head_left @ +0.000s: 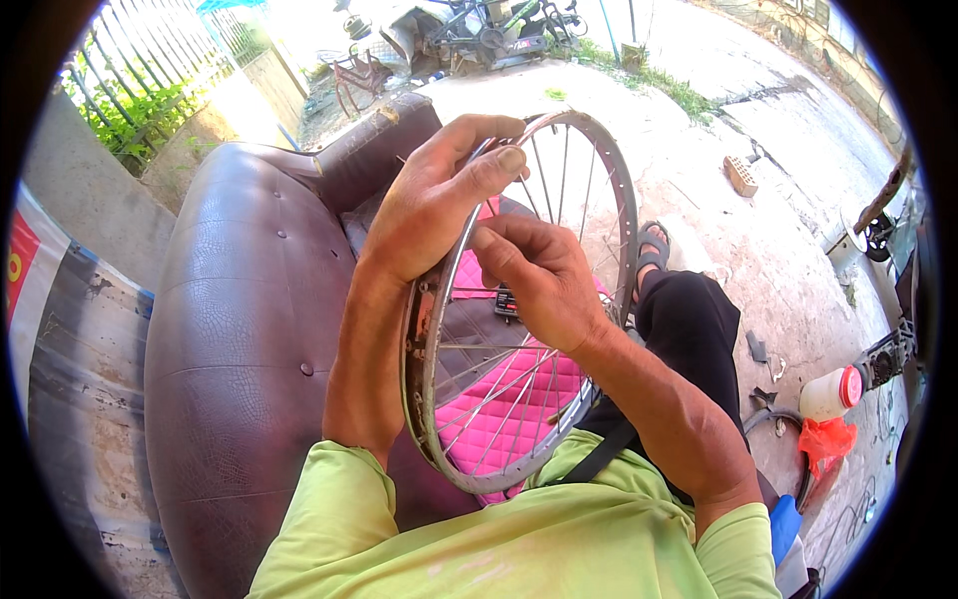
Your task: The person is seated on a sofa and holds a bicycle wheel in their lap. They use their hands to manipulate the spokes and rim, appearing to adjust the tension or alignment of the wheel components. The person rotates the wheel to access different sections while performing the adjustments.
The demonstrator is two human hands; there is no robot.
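A spoked bicycle wheel (627, 205) with a worn, bare metal rim stands tilted up in front of my body. My left hand (439, 190) is closed round the upper left of the rim, with the thumb on its near side. Lower down, my right hand (544, 270) reaches across the spokes, its thumb and fingertips pinched together at the rim's inner edge. Whatever lies in that pinch is too small to tell. Behind the spokes are a pink quilted cloth (544, 384) and a small black object (507, 303), partly covered by the right hand.
A dark brown padded sofa (239, 329) fills the left side. On the ground to the right are a brick (739, 177), a white jar with a red lid (830, 393), a red plastic bag (827, 442) and a tyre. Bicycle parts (499, 40) are piled at the far end.
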